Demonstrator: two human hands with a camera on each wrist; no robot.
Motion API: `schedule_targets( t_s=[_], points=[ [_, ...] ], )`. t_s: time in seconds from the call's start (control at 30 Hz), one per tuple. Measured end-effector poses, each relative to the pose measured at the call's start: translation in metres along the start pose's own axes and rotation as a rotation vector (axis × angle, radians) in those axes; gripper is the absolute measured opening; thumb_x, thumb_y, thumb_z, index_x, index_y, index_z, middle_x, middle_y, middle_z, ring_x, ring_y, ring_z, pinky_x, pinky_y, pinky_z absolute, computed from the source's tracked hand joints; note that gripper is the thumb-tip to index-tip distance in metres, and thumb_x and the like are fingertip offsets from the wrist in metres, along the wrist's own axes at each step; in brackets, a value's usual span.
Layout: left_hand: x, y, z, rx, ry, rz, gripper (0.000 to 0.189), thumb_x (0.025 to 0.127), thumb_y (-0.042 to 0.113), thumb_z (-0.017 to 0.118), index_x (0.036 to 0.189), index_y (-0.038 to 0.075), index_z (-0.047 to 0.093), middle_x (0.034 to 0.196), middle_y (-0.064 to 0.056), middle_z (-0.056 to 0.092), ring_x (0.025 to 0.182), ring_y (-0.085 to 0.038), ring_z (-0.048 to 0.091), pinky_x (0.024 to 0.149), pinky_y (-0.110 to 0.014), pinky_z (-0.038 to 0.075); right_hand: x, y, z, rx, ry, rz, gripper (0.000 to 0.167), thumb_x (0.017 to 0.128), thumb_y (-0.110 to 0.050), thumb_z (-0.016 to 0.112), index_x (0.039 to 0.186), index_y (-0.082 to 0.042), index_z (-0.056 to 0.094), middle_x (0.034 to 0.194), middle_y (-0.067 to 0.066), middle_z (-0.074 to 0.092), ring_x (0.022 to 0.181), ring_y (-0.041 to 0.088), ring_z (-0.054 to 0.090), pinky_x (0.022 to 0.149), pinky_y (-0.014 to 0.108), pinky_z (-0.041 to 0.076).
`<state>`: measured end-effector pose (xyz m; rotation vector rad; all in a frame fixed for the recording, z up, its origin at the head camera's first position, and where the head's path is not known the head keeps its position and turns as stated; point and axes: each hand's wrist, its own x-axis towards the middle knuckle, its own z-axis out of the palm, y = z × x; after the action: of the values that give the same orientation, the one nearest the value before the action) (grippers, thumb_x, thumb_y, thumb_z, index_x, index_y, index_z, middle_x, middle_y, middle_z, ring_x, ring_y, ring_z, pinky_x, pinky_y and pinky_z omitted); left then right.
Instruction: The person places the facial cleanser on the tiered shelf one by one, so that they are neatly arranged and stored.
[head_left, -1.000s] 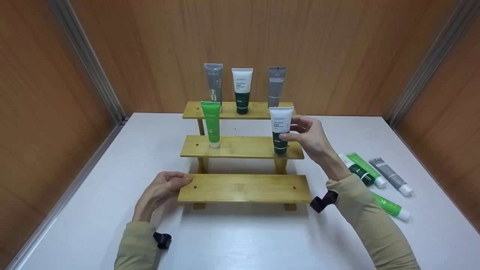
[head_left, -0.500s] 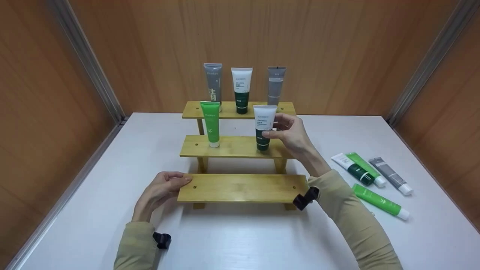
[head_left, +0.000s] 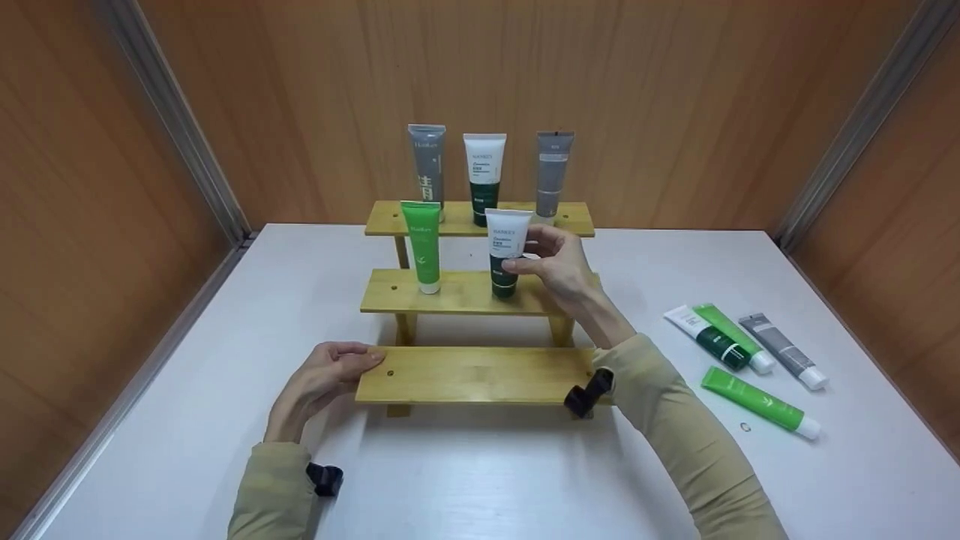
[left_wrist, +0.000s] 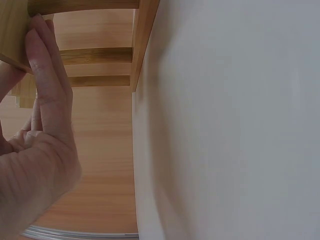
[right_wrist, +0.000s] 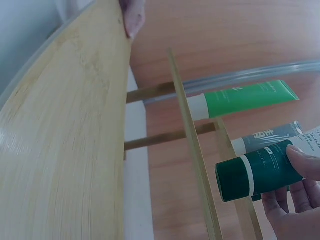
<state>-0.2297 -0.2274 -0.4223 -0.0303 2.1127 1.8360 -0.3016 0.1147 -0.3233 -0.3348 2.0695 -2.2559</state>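
Observation:
My right hand (head_left: 564, 271) grips a white and dark green squeeze tube (head_left: 506, 238) by its right side, thumb in front and fingers behind. The tube stands cap-down, close over the middle step of a three-tier bamboo display stand (head_left: 480, 376). Its dark green cap shows near that step's edge in the right wrist view. At the lowest step's left end, my left hand (head_left: 322, 381) pinches the board, thumb on top and fingers underneath. A green tube (head_left: 424, 244) stands upright to the left on the middle step.
On the top step stand a grey tube (head_left: 427, 161), another white and green tube (head_left: 484, 161) and a second grey tube (head_left: 553, 169). Several tubes lie on the white table at right, among them a green tube (head_left: 757, 401). A small ring (head_left: 745, 427) lies nearby. Wooden panels enclose the table.
My right hand has carried the white and green tube leftward along the middle step, from its right end to about the middle. My left hand has stayed on the lowest step.

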Motion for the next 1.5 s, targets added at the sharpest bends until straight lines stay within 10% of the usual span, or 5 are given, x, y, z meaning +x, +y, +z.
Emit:
schedule_targets(
  t_s=[1.5],
  points=[
    [-0.002,0.000,-0.001,-0.039,-0.052,0.038,0.050,0.096,0.019,0.067,0.130,-0.015,0.052,0.096,0.001,0.074,0.086,-0.010,0.074,0.076,-0.023,0.061,0.013,0.011,0.019,-0.046,0.009,-0.015,0.052,0.082,0.012,0.073,0.131,0.004,0.058,0.135,0.022,0.060,0.121,0.027,0.060,0.104,0.035,0.051]
  ],
)
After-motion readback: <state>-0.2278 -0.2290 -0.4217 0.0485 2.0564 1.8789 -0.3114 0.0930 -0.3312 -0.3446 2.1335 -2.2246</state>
